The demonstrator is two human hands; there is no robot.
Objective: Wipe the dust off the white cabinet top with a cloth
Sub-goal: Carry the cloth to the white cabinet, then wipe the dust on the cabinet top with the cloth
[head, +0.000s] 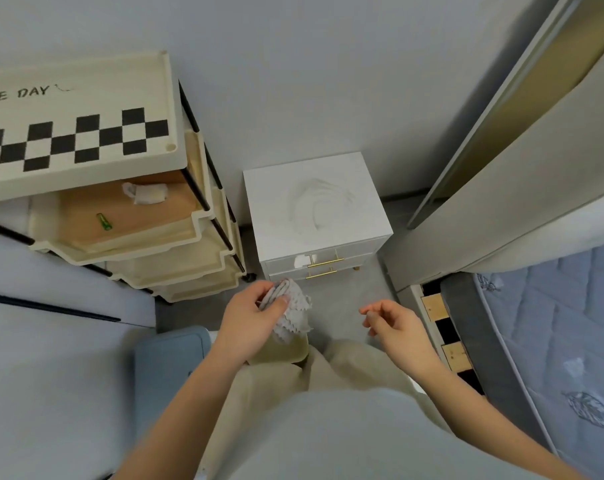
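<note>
A small white cabinet (349,174) with two gold-handled drawers stands on the floor against the wall. Its top carries a curved smear of dust (316,206) near the middle. My left hand (250,315) is below and in front of the cabinet, shut on a folded grey cloth (293,313) with a zigzag edge that hangs down from my fingers. My right hand (394,322) hovers to the right at the same height, empty, with the fingers loosely curled and apart. Neither hand touches the cabinet.
A cream trolley (86,112) with a checkered top and stacked trays stands left of the cabinet, almost touching it. A bed with a blue quilted mattress (553,323) and a raised headboard (522,133) lies to the right. Grey floor (342,299) separates me from the cabinet.
</note>
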